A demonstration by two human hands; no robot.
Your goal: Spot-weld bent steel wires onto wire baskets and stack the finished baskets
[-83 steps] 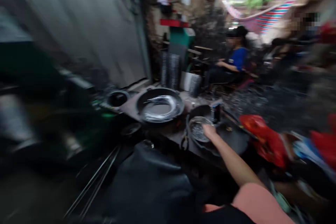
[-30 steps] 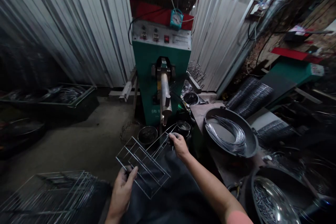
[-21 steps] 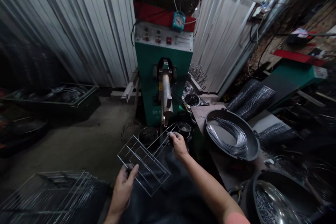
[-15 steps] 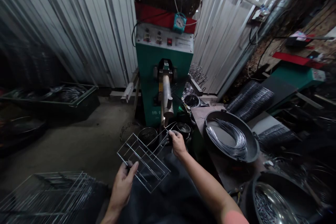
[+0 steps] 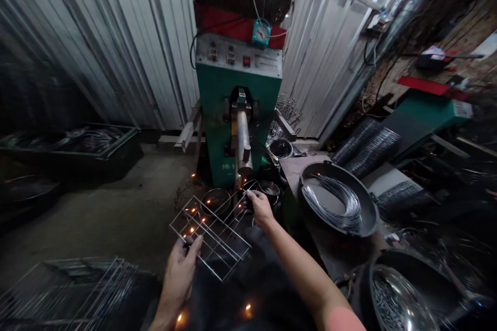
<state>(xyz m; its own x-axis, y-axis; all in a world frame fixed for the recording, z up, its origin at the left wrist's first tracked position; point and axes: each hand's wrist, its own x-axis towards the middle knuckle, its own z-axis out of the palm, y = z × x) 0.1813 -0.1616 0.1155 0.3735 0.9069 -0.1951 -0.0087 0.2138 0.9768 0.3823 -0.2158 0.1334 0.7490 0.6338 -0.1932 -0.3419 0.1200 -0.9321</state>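
Sparks (image 5: pixel 191 229) had sprung up across the lower middle since the earlier frame, while both hands had barely shifted. At lower centre, the fingers of the left hand (image 5: pixel 181 264) gripped the left edge of the wire rack (image 5: pixel 212 236); those of the right hand (image 5: pixel 261 208) pinched its far end, close below the machine's arm (image 5: pixel 243 139). Right of centre, a coil (image 5: pixel 351 209) lay in a pan (image 5: pixel 370 220) on the surface (image 5: pixel 292 169). Beyond, the green machine (image 5: pixel 215 83) stood before the ribbed wall (image 5: pixel 124 36).
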